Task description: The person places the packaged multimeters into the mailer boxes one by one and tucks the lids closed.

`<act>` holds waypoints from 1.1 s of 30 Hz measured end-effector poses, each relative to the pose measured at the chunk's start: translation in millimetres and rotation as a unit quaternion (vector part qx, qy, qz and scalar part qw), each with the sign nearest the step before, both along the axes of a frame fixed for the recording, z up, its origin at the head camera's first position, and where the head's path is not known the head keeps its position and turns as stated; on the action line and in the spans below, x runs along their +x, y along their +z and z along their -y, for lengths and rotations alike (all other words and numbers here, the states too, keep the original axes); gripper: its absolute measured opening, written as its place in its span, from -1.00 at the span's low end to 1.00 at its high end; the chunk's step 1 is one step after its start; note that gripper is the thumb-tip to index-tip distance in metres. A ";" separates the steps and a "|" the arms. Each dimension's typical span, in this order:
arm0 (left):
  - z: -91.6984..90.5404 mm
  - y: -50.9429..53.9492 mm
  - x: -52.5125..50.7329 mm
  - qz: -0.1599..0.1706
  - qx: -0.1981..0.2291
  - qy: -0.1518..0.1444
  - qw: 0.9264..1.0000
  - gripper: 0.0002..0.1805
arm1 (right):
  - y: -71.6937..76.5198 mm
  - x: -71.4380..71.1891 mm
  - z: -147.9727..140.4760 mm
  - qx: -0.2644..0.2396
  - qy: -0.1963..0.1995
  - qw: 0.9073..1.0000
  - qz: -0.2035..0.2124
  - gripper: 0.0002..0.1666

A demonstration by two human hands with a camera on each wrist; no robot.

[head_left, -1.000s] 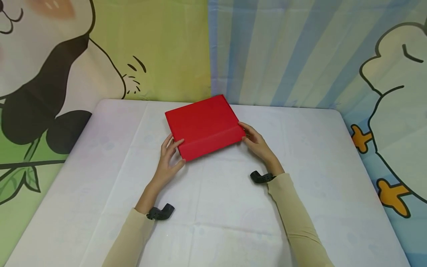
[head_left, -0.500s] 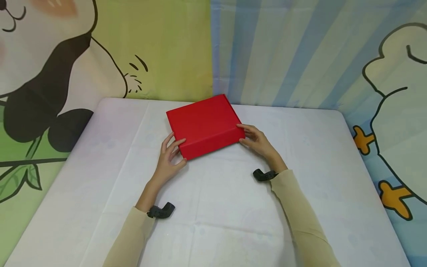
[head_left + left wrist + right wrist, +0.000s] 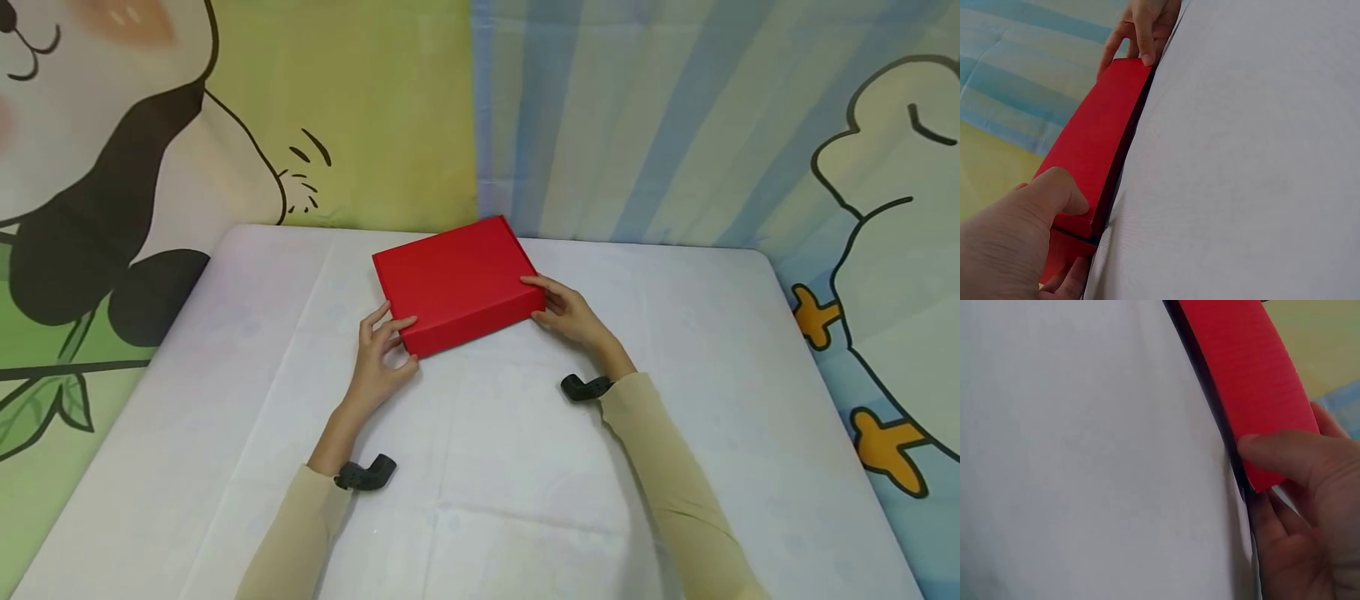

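Note:
A flat red box [image 3: 457, 271] lies slantwise on the white-covered table, its lid down over the top. My left hand [image 3: 371, 367] holds its near left corner, thumb at the front face and fingers over the top and left side. At the near right corner my right hand [image 3: 581, 323] grips the box, index finger on the top edge. The right wrist view has that hand's thumb [image 3: 1272, 450] on the red front face. In the left wrist view, a narrow dark gap runs beneath the front face [image 3: 1094, 131], along the tabletop. The box's inside is hidden.
The white tablecloth [image 3: 510, 467] has faint fold lines. A printed curtain with a cartoon panda [image 3: 97, 167] and blue stripes [image 3: 667, 125] hangs behind the table. Each wrist wears a black camera mount [image 3: 366, 473].
The box's front flap has swung down, so the front face looks steeper and narrower. My right hand has shifted slightly left along the corner; my left hand has hardly moved.

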State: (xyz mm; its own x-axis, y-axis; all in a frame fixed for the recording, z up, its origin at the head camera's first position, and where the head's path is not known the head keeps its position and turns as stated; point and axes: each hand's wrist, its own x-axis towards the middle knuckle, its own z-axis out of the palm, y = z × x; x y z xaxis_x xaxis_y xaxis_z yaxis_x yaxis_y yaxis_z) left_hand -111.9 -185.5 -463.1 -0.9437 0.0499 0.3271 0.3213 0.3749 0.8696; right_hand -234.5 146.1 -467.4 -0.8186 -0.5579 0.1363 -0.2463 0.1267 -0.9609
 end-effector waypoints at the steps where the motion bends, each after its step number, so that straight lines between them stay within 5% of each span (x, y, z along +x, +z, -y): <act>1: 1.2 -4.7 -1.9 0.000 -0.001 0.004 1.000 -0.38 | 0.3 1.1 1.9 -0.002 -0.009 1.000 -0.002 -0.34; 3: 3.7 -14.0 -5.9 0.002 -0.003 0.011 1.000 -0.37 | -1.5 1.9 5.0 -0.004 -0.024 1.000 -0.009 -0.36; 12: 4.9 -12.9 -6.3 0.014 0.010 0.026 1.000 -0.44 | 22.9 19.1 19.6 0.004 -0.078 0.997 -0.020 -0.41; 15: 3.8 -7.4 -5.4 0.018 0.013 0.027 0.999 -0.45 | 25.6 22.5 22.3 -0.006 -0.094 0.995 -0.035 -0.44; 22: -4.1 25.2 4.8 0.016 0.011 0.021 1.000 -0.50 | 23.0 24.2 27.1 -0.037 -0.123 0.990 -0.056 -0.47; 33: -4.9 26.5 5.3 0.011 0.015 0.020 1.000 -0.51 | 19.1 22.5 26.8 -0.040 -0.141 0.988 -0.045 -0.47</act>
State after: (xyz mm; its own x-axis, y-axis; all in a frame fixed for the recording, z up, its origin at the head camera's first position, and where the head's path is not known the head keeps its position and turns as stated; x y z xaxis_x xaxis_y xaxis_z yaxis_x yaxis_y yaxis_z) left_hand -106.6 -180.6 -436.6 -0.9518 0.0012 0.3068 0.2866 0.3601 0.8878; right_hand -212.1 119.3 -448.3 -0.9230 -0.2933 0.2489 -0.2959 0.1279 -0.9466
